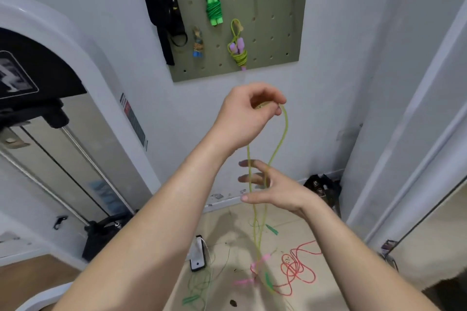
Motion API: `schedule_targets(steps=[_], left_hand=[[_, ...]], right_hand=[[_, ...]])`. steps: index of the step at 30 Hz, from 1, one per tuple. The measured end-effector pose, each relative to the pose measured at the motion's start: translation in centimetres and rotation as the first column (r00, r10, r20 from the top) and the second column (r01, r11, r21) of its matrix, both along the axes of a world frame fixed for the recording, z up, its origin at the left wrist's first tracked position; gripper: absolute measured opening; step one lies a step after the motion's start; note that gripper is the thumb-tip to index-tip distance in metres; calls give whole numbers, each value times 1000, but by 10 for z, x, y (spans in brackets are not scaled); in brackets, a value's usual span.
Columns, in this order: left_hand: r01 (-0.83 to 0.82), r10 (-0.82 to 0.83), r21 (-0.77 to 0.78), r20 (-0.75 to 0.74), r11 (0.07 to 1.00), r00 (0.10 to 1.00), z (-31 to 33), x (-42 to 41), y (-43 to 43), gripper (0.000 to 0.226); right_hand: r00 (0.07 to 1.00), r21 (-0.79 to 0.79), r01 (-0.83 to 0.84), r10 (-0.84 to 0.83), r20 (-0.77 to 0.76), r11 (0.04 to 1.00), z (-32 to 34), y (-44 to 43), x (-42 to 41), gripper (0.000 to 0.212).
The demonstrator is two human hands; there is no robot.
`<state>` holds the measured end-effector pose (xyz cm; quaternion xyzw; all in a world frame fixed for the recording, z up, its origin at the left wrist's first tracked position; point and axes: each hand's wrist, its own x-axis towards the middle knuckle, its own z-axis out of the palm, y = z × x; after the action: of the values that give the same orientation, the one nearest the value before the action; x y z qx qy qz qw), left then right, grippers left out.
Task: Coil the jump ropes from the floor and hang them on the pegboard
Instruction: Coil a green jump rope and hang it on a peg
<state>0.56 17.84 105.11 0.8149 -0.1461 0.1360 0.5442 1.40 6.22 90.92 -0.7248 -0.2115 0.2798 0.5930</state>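
Your left hand [249, 113] is raised just above the middle of your view, thumb and fingertips closed in a pinch on the top bend of the yellow-green jump rope [284, 134]. From that pinch the rope drops in two strands toward 6 o'clock. Your right hand [275, 192] sits directly below the left, released, with its fingers spread and pointing toward 9 o'clock. The two strands run down across those fingers (whether the thumb presses on them cannot be told through the blur). Further down, the rope's pink handles [262, 259] hang low by the floor [232, 230], at about 6 o'clock.

On the floor at 5 o'clock lies the red jump rope [300, 267] in loose tangled loops. At about 7 o'clock a thin green jump rope [199, 285] is spread out on the tiles, just beside a white device [198, 252] with a cable.

The pegboard [278, 40] is on the wall at 12 o'clock. A bright green coiled rope [214, 7] hangs on it from an upper peg. Below it, toward 4 o'clock from that coil, hangs a yellow coiled rope [238, 52] with lilac handles. A black strap [161, 7] hangs over the board's left edge at 11 o'clock.
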Motion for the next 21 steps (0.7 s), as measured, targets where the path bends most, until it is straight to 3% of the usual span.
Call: schedule_targets(steps=[3, 4, 6, 8, 9, 11, 12, 14, 17, 19, 21], left_hand=[[41, -26, -253, 64, 967, 998, 20, -9, -1, 21], [50, -19, -322, 98, 945, 995, 26, -9, 3, 22], [64, -6, -426, 137, 902, 991, 36, -10, 17, 24], [14, 21, -425, 78, 905, 997, 31, -8, 32, 27], [-63, 65, -341, -6, 938, 998, 19, -5, 39, 31], [-194, 184, -28, -210, 981, 960, -17, -4, 51, 61], [-202, 209, 56, -323, 978, 923, -39, -9, 55, 75], [-189, 136, -58, -497, 980, 857, -77, -35, 52, 90], [-257, 11, -389, -534, 885, 846, -122, -75, 43, 96], [-192, -100, -451, -547, 872, 831, -145, -91, 40, 87], [-76, -208, -422, -587, 903, 782, -156, -102, 36, 54]], right_hand=[[999, -95, 12, -15, -34, 995, -39, 14, -17, 10], [1000, -172, -4, -1, -31, 985, -50, 16, -25, 4], [998, -270, -37, 24, -52, 962, -66, 16, -37, 29], [984, -234, 2, -43, -171, 972, -59, 19, -46, 42], [972, -185, 48, -88, -216, 982, -49, 21, -47, 44], [940, -42, 176, -180, -289, 984, -23, 25, -43, 42], [922, 42, 240, -214, -323, 970, -8, 27, -40, 42], [877, 204, 360, -255, -408, 911, 20, 30, -31, 41], [810, 359, 488, -260, -525, 796, 50, 31, -18, 40], [779, 410, 535, -243, -578, 738, 61, 35, -12, 41], [757, 452, 590, -264, -598, 669, 70, 40, -6, 40]])
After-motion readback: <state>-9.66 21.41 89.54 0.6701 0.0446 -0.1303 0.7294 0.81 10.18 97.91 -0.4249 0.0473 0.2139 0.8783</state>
